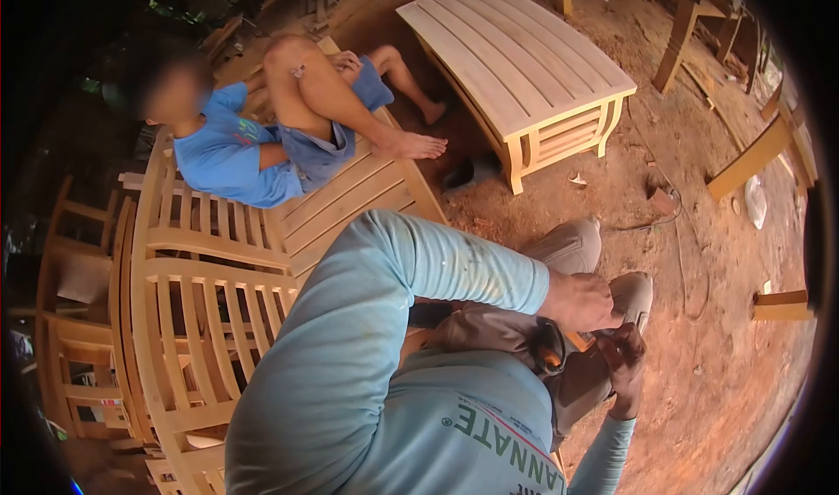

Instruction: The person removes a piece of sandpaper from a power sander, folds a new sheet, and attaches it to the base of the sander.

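Observation:
My left hand (580,303), in a light blue sleeve, is closed over my lap with its fingers curled down. Close beside it, my right hand (624,361) has thumb and fingers pinched together. What either hand holds, if anything, I cannot tell. Just below my left wrist, an orange and black object (550,348) rests against my brownish trousers. I sit at the end of a slatted wooden bench (354,215), which runs up and left from me.
Another person (240,159) in a blue shirt sits on the bench with one leg drawn up. A slatted wooden table (524,49) stands on the dirt floor (690,268) beyond. Wooden chair frames (79,320) stack behind the bench. At the right are wooden legs (750,157) and a thin cord (651,226).

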Demonstrator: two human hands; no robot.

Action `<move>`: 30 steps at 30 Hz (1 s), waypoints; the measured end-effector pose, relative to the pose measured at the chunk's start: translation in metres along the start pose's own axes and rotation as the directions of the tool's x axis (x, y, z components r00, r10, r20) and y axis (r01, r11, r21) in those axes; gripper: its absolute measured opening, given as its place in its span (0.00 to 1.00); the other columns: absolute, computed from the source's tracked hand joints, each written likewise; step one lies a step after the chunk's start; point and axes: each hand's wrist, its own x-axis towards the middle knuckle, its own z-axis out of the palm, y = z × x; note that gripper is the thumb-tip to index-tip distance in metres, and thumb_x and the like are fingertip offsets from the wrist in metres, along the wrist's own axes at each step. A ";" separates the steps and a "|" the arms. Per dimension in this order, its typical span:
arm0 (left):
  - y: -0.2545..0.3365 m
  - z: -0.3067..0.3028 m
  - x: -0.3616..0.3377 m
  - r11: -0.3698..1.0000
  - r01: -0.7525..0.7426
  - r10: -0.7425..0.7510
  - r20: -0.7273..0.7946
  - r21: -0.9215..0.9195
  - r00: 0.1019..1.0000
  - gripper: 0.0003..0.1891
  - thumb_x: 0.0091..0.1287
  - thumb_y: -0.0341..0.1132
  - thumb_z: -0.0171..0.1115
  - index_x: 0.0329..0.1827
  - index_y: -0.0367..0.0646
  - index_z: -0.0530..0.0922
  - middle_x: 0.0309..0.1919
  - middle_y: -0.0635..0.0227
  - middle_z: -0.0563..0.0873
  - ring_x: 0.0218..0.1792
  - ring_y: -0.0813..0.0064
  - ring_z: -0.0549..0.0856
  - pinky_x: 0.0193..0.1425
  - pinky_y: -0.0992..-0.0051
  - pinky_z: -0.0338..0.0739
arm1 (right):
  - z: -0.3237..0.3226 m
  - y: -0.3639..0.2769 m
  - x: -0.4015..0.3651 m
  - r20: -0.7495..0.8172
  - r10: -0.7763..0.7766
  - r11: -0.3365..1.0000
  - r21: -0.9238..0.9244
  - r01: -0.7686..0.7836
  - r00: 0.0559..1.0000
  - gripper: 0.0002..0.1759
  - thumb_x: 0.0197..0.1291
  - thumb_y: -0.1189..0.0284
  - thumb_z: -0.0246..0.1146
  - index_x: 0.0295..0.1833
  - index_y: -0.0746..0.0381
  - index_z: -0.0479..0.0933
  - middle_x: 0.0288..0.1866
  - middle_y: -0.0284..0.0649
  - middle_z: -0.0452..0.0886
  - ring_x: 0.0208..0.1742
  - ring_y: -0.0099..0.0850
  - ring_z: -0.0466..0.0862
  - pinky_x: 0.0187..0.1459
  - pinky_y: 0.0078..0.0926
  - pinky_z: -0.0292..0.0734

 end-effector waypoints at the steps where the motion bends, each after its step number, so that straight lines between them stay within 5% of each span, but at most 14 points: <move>1: -0.001 0.001 -0.001 1.000 0.009 -0.009 0.002 -0.017 1.000 0.09 0.74 0.36 0.59 0.42 0.38 0.76 0.22 0.54 0.83 0.29 0.52 0.89 0.34 0.56 0.83 | 0.000 0.000 -0.001 -0.001 -0.004 1.000 -0.005 0.004 1.000 0.13 0.61 0.82 0.72 0.36 0.60 0.72 0.33 0.30 0.74 0.35 0.21 0.73 0.42 0.23 0.69; 8: 0.001 -0.016 -0.014 0.996 0.069 -0.066 0.053 -0.063 0.996 0.10 0.80 0.37 0.55 0.47 0.40 0.78 0.30 0.55 0.84 0.32 0.49 0.89 0.36 0.55 0.83 | 0.000 -0.007 0.004 0.036 0.042 0.999 -0.007 -0.042 0.998 0.14 0.60 0.80 0.74 0.35 0.60 0.72 0.33 0.30 0.72 0.36 0.21 0.71 0.41 0.24 0.68; 13: -0.007 0.014 -0.025 0.982 0.172 -0.177 -0.078 -0.073 0.981 0.14 0.75 0.38 0.65 0.58 0.40 0.79 0.37 0.55 0.84 0.36 0.52 0.89 0.40 0.54 0.83 | -0.009 -0.002 0.003 0.052 0.026 0.997 -0.073 -0.022 0.998 0.15 0.60 0.79 0.74 0.36 0.59 0.72 0.32 0.28 0.70 0.36 0.20 0.70 0.40 0.23 0.68; 15: -0.012 0.038 -0.033 0.948 0.271 -0.299 -0.179 -0.168 0.937 0.21 0.72 0.36 0.70 0.63 0.38 0.77 0.41 0.55 0.85 0.38 0.52 0.89 0.43 0.54 0.83 | -0.007 -0.006 0.003 0.051 0.038 0.998 -0.056 -0.036 0.998 0.15 0.61 0.79 0.74 0.37 0.59 0.72 0.32 0.27 0.71 0.36 0.20 0.70 0.41 0.23 0.68; 18: -0.003 0.001 -0.056 0.853 0.435 -0.473 -0.078 -0.287 0.877 0.30 0.67 0.34 0.76 0.70 0.36 0.73 0.42 0.56 0.86 0.39 0.53 0.89 0.46 0.53 0.83 | -0.005 -0.009 -0.001 0.039 0.064 0.998 -0.014 -0.063 0.997 0.14 0.61 0.79 0.74 0.37 0.59 0.72 0.32 0.27 0.71 0.35 0.19 0.70 0.40 0.23 0.68; 19: -0.002 0.018 -0.064 0.870 0.334 -0.447 -0.296 -0.362 0.844 0.31 0.68 0.35 0.76 0.71 0.38 0.72 0.41 0.57 0.87 0.39 0.54 0.89 0.44 0.55 0.83 | -0.005 -0.003 -0.001 0.030 0.050 0.999 -0.013 -0.050 0.998 0.14 0.62 0.79 0.74 0.37 0.59 0.72 0.32 0.27 0.71 0.35 0.19 0.70 0.39 0.23 0.68; 22: 0.019 0.018 -0.073 0.684 0.450 -0.645 -0.188 -0.574 0.740 0.31 0.68 0.32 0.76 0.72 0.42 0.71 0.37 0.60 0.86 0.37 0.56 0.89 0.44 0.57 0.82 | -0.003 -0.003 -0.002 0.013 0.063 0.998 -0.009 -0.063 0.998 0.13 0.62 0.79 0.73 0.38 0.60 0.73 0.32 0.27 0.71 0.34 0.19 0.70 0.39 0.23 0.68; 30: 0.024 0.040 -0.073 0.536 0.407 -0.764 -0.220 -0.739 0.606 0.32 0.65 0.24 0.75 0.71 0.41 0.71 0.33 0.63 0.87 0.34 0.64 0.88 0.42 0.61 0.83 | -0.001 -0.006 -0.003 -0.015 0.067 0.997 -0.043 -0.068 0.998 0.12 0.62 0.80 0.73 0.36 0.60 0.73 0.32 0.27 0.71 0.35 0.19 0.69 0.40 0.22 0.67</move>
